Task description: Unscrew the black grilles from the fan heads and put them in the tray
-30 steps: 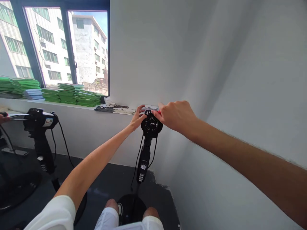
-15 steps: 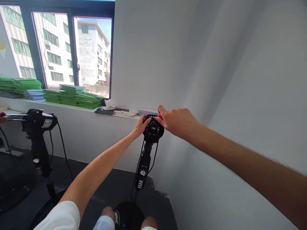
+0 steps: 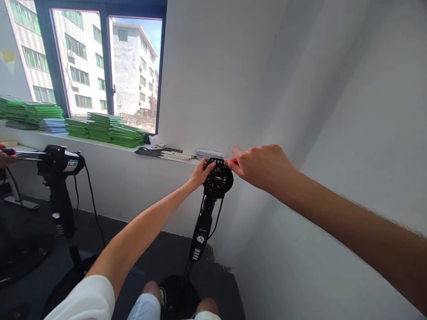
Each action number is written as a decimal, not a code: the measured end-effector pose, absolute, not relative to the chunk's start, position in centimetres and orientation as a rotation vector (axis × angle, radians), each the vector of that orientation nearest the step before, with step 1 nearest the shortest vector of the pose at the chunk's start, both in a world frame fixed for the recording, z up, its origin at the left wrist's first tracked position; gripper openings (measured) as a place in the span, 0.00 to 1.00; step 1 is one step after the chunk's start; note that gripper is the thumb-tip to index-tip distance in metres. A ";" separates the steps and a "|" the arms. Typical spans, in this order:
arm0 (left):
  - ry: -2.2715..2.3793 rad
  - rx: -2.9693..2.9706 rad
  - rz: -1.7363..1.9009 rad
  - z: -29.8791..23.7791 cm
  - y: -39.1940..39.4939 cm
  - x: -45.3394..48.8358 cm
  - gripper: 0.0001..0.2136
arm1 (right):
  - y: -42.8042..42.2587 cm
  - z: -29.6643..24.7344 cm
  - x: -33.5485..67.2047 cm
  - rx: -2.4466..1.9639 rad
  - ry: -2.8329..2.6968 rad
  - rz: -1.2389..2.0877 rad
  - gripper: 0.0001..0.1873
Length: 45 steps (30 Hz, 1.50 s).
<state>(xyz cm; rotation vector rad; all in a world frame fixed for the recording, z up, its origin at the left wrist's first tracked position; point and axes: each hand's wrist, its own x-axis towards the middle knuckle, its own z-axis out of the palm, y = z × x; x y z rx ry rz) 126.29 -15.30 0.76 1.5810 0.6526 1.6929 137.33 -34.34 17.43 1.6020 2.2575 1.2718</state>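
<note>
A black stand fan without blades or cage is in front of me. Its round motor head [image 3: 218,181] sits on a black post [image 3: 202,231] with a silver knob and several buttons. My left hand [image 3: 199,174] is closed around the upper left edge of the head, the thumb over its front. At the upper right, my right hand [image 3: 262,165] pinches a red-handled screwdriver [image 3: 235,160]. The fingers cover most of it, and where its tip touches is too small to tell. One right finger is stretched away and blurred.
At left stands a second fan head [image 3: 62,164], where another person's hand [image 3: 6,158] holds a tool with a metal shaft. Green stacks [image 3: 103,129] and flat sheets [image 3: 167,153] lie along the window ledge. A wall [image 3: 300,133] closes off the right side.
The view has shifted, moving the scene slightly right. My right hand has drawn a little to the right of the fan head, with one finger lifting. My left hand keeps its hold.
</note>
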 end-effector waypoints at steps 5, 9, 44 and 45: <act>0.656 1.568 1.701 1.1 -15.6 126.2 0.07 | -34.2 17.1 136.9 1.556 2.275 1.241 0.23; 0.650 1.577 1.690 1.1 -15.8 126.1 0.08 | -34.2 17.4 136.5 1.569 2.304 1.203 0.20; 0.704 1.577 1.713 1.2 -16.2 125.6 0.04 | -34.6 18.2 134.9 1.661 2.226 1.120 0.22; 0.707 1.580 1.713 1.3 -16.3 125.6 0.04 | -34.7 18.2 134.9 1.639 2.255 1.079 0.20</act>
